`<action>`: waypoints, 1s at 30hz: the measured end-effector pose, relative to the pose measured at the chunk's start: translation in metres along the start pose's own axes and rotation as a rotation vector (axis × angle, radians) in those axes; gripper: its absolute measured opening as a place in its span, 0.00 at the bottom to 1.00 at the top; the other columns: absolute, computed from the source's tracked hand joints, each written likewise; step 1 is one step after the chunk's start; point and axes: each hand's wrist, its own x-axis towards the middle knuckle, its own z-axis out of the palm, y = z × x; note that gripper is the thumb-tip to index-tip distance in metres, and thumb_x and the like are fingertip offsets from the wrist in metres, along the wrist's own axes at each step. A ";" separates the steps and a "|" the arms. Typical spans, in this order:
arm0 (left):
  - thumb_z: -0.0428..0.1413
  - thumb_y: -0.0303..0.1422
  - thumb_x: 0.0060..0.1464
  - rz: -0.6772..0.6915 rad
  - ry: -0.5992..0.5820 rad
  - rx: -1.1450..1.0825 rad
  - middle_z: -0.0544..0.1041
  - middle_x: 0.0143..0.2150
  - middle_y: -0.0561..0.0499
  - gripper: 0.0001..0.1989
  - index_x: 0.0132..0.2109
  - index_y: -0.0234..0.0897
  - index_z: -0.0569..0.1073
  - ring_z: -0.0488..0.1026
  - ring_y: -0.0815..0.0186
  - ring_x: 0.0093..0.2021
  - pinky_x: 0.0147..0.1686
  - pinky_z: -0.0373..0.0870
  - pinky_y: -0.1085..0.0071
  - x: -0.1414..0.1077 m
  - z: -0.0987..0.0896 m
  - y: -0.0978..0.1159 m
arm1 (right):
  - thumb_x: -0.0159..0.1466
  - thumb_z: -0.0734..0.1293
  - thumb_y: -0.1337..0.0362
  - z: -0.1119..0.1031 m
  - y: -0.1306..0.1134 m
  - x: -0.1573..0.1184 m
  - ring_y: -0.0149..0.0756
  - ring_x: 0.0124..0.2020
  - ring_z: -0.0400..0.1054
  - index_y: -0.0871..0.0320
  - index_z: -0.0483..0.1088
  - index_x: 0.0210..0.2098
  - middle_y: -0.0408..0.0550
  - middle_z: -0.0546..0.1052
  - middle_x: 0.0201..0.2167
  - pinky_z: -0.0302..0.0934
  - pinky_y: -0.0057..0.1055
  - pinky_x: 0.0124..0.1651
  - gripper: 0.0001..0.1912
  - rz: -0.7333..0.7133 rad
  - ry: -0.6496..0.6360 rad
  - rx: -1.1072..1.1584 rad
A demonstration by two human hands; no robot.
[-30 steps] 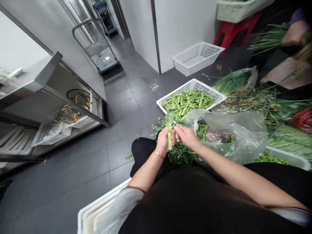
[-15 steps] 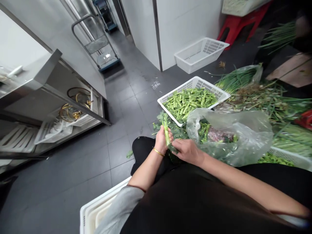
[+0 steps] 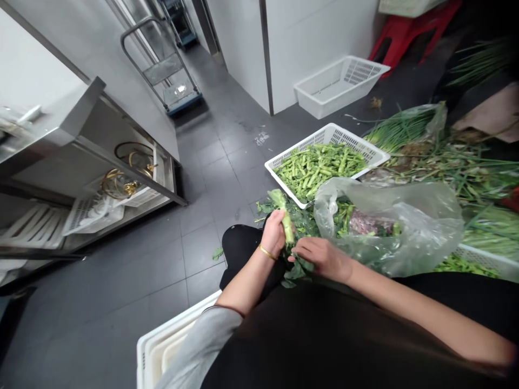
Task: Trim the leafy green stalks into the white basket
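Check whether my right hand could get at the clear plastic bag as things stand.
Likely yes: your right hand is close beside the clear plastic bag, with nothing visible blocking the way. The left hand holds the green stalk.

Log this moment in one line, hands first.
left hand: holding stalk; right hand: by stalk's lower end, at leaves; basket ahead: greens inside

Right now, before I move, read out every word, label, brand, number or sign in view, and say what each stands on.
None: no word, label, brand, number or sign can be read.
Clear plastic bag: no readable print.
White basket of green stems: no readable lettering.
Platform cart: too small to tell if it is marked.
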 end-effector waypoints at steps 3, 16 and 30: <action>0.63 0.40 0.44 0.037 -0.080 0.012 0.67 0.25 0.58 0.20 0.32 0.38 0.58 0.67 0.73 0.22 0.21 0.60 0.78 0.000 -0.008 0.011 | 0.58 0.65 0.68 -0.006 0.011 -0.003 0.35 0.30 0.69 0.59 0.71 0.36 0.50 0.74 0.32 0.56 0.28 0.31 0.06 0.275 -0.366 -0.041; 0.57 0.43 0.48 -0.219 -0.165 0.004 0.66 0.20 0.55 0.15 0.33 0.36 0.64 0.61 0.73 0.15 0.16 0.55 0.76 -0.011 0.000 0.003 | 0.68 0.55 0.59 -0.024 -0.006 0.027 0.30 0.22 0.59 0.57 0.65 0.22 0.46 0.69 0.21 0.45 0.30 0.27 0.20 0.191 0.251 -0.037; 0.60 0.45 0.46 0.029 0.014 0.122 0.67 0.21 0.56 0.17 0.32 0.36 0.66 0.62 0.74 0.19 0.22 0.58 0.76 -0.007 -0.006 0.000 | 0.65 0.55 0.58 -0.017 0.001 0.043 0.31 0.23 0.62 0.58 0.65 0.22 0.47 0.71 0.20 0.46 0.29 0.28 0.19 0.390 0.138 0.080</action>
